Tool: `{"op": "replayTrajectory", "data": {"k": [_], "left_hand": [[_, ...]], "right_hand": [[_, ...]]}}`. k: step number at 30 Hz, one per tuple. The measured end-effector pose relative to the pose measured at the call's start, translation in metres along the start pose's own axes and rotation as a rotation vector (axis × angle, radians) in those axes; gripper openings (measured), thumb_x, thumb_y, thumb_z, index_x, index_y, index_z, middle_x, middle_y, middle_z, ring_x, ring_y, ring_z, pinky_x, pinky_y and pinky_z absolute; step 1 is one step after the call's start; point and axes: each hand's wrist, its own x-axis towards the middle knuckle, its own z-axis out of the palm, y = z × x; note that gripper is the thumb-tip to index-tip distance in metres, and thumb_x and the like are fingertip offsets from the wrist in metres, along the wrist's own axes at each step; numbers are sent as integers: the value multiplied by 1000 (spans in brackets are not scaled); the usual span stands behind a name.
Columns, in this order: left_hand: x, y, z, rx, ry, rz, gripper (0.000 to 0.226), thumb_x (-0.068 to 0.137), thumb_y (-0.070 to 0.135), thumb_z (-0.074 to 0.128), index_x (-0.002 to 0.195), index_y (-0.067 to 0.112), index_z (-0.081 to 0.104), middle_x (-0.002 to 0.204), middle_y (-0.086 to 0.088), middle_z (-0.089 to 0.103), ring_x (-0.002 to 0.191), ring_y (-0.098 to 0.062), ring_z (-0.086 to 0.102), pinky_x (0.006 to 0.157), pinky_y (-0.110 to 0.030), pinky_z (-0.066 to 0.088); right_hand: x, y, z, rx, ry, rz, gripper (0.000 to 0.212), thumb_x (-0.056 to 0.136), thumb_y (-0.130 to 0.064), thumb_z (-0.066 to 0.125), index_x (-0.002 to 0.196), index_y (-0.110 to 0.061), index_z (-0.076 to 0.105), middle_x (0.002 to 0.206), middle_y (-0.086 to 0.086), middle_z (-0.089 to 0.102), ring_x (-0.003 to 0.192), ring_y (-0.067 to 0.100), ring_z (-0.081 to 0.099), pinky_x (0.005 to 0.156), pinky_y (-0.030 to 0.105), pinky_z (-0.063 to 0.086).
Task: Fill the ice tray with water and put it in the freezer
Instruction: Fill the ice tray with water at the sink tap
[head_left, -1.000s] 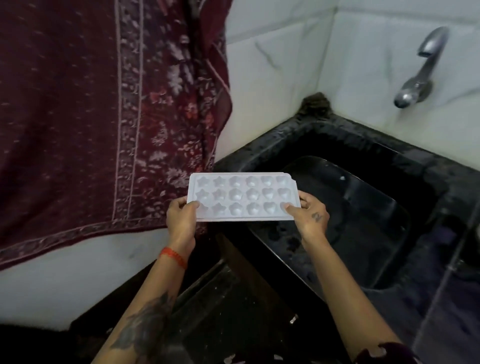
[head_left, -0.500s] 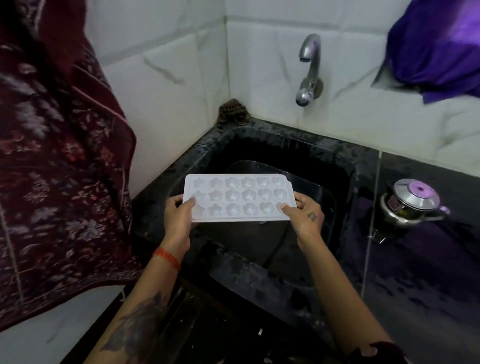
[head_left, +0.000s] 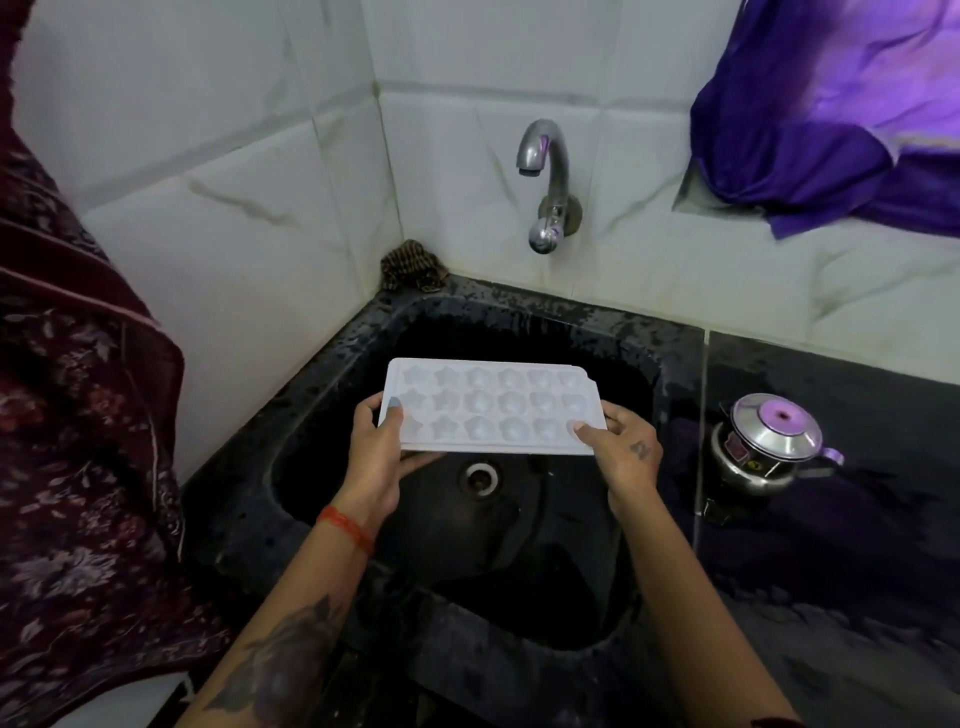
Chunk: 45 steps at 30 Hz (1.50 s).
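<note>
A white ice tray (head_left: 493, 408) with star and heart shaped cells hovers level over the black sink (head_left: 332, 364). My left hand (head_left: 376, 452) grips its left end, thumb on top and fingers underneath. My right hand (head_left: 626, 449) grips the right end the same way. The cells look dry. A chrome tap (head_left: 545, 182) sticks out of the tiled wall above the sink's far side, and no water runs from it. The drain (head_left: 480, 475) shows just below the tray's near edge.
A steel pressure cooker (head_left: 763, 449) with a purple knob stands on the black counter right of the sink. A purple cloth (head_left: 831, 114) hangs at upper right, a dark red patterned cloth (head_left: 78, 467) at left. A brown scrubber (head_left: 413, 265) sits in the corner.
My view has swung right and over the sink, bringing the tap to the centre. Both hands have carried the tray from the sink's left edge to above the basin.
</note>
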Motion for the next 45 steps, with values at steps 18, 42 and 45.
{"op": "replayTrajectory", "data": {"k": [18,42,45], "left_hand": [[92,20,22,-74,-48,-56,19,102,22,40,119,15,44,102,3,58,92,-18,60,65,-38,53],[151,18,27,-78,-51,-126,22,102,23,41,122,14,45,103,2,59,92,-18,61,64,-38,53],[153,18,26,-85,-45,-126,22,102,23,41,121,14,46,104,1,60,93,-19,62,66,-40,54]], "right_hand": [[111,-93,73,-170,95,-279,56,84,-38,67,131,-14,51,127,11,55,116,23,54,99,40,45],[218,-126,117,-1008,65,-632,53,94,-34,47,142,-21,29,92,21,61,83,35,59,63,29,29],[216,-127,116,-1037,75,-642,49,93,-34,49,138,-18,35,94,22,62,84,35,59,63,30,32]]}}
